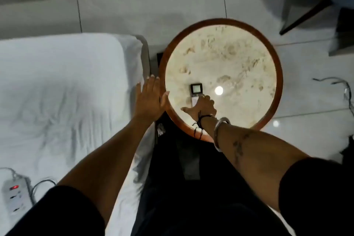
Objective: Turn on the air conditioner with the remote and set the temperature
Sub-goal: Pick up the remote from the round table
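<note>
My left hand (149,99) hangs flat, fingers spread, empty, over the gap between the bed (63,90) and the worktop (275,63) rim. The remote (195,92) lies on the worktop, long axis running away from me, display at the far end. My right hand (203,107) is the nearer grip: it covers the remote's near end, fingers curled over it. Whether they have clamped on it I cannot tell. Lifting it appears to come next.

one remote (195,92), one round table (277,74), two hands (151,99), one power strip (14,197)
</note>
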A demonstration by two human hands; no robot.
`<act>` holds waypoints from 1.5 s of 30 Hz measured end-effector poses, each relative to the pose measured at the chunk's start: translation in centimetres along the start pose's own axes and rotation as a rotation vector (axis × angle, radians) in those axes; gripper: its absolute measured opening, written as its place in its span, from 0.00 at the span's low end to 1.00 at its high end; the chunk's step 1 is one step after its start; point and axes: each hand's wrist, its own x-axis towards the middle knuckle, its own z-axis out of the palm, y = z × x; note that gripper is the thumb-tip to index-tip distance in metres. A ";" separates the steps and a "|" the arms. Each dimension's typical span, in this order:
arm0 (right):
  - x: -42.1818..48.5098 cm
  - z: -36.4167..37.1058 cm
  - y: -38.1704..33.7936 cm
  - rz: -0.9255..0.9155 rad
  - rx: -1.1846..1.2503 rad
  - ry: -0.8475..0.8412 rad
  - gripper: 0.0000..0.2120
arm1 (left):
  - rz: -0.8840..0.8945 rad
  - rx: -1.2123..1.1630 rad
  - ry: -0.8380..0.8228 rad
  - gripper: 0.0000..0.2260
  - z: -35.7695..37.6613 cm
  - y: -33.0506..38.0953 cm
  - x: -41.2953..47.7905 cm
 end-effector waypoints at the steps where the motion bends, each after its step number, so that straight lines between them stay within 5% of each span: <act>1: 0.4 0.0 -0.3 0.017 0.006 -0.014 0.44 | -0.013 0.000 0.000 0.27 0.1 -0.2 0.6; 10: 6.2 3.3 0.0 0.153 0.049 0.037 0.42 | -0.052 0.061 -0.043 0.28 4.8 -1.5 5.1; 18: 7.9 6.1 0.7 0.165 0.144 0.189 0.20 | -0.112 0.045 -0.108 0.30 9.5 -1.5 5.1; 25: 8.3 3.7 0.5 0.063 0.412 0.164 0.31 | -0.011 0.088 -0.076 0.30 6.6 -2.8 5.8; 33: 6.3 -10.7 -7.0 -0.286 0.806 0.205 0.20 | 0.043 0.094 0.222 0.32 -7.5 -3.0 10.8; 38: 1.5 -26.3 -14.9 -0.592 1.350 -0.127 0.08 | 0.111 0.115 0.482 0.30 -22.7 -1.2 13.1; 45: -11.3 -46.9 -22.8 -0.959 1.121 -0.168 0.03 | 0.218 0.220 0.859 0.30 -46.6 2.9 12.5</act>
